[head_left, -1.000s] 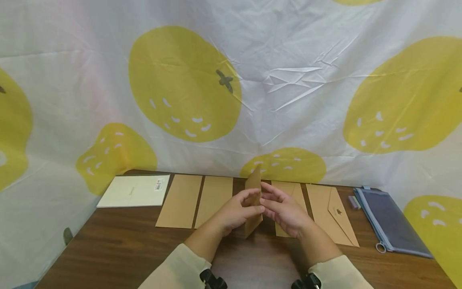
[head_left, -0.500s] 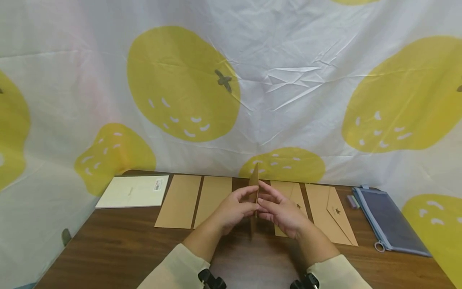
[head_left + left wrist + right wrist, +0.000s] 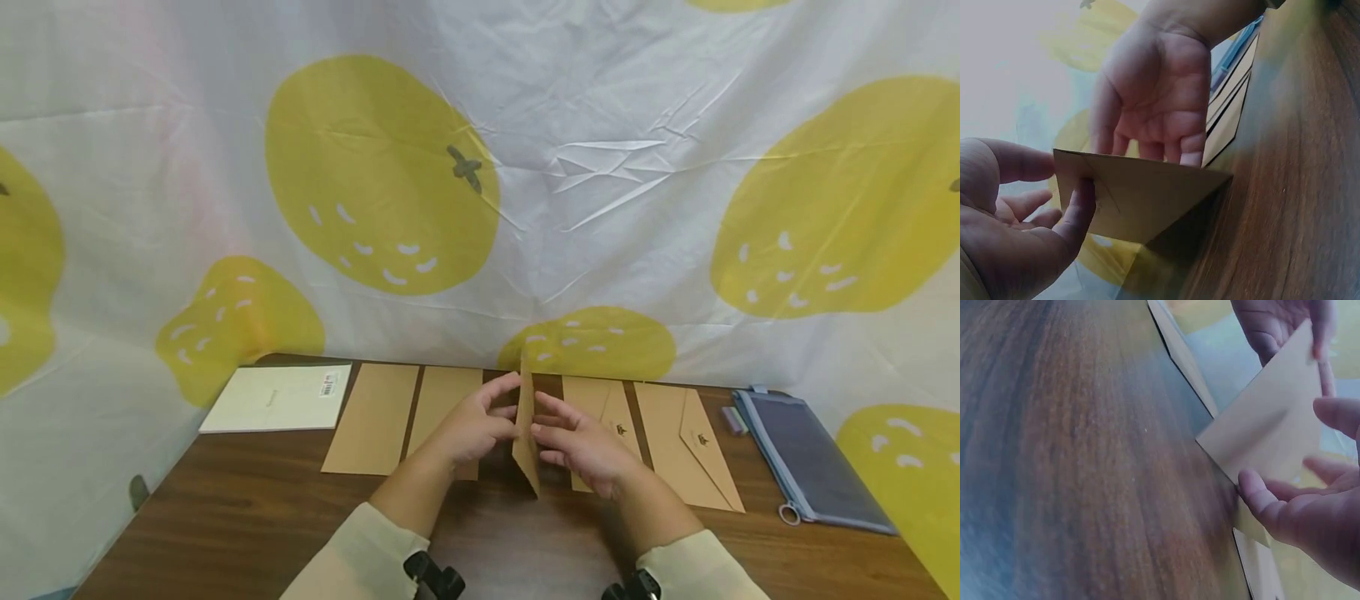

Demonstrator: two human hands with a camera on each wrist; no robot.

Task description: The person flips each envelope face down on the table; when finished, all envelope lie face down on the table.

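Between the hands a brown kraft envelope [image 3: 527, 425] stands upright, one narrow edge toward the head camera. My left hand [image 3: 472, 429] has its thumb against the envelope's left face and its index fingertip at the edge near a corner; the left wrist view shows faint flap lines on that envelope [image 3: 1141, 197]. On the other side, my right hand [image 3: 592, 454] is loosely spread, its fingertips close to or touching the plain face. In the right wrist view the envelope's [image 3: 1266, 419] lower edge is at or just above the table; contact is hard to tell.
Two plain kraft envelopes [image 3: 372, 421] lie left of the hands, beside a white booklet [image 3: 277, 396] with a barcode label. Two more envelopes [image 3: 693, 450] with crown marks lie right, then a small eraser-like block [image 3: 735, 420] and a blue zip pouch [image 3: 813, 458]. A curtain hangs behind.
The envelope has turned between the fingers and shifted slightly left. Both hands have drawn a little apart; their fingertips, formerly close together at its near edge, are now on opposite sides.
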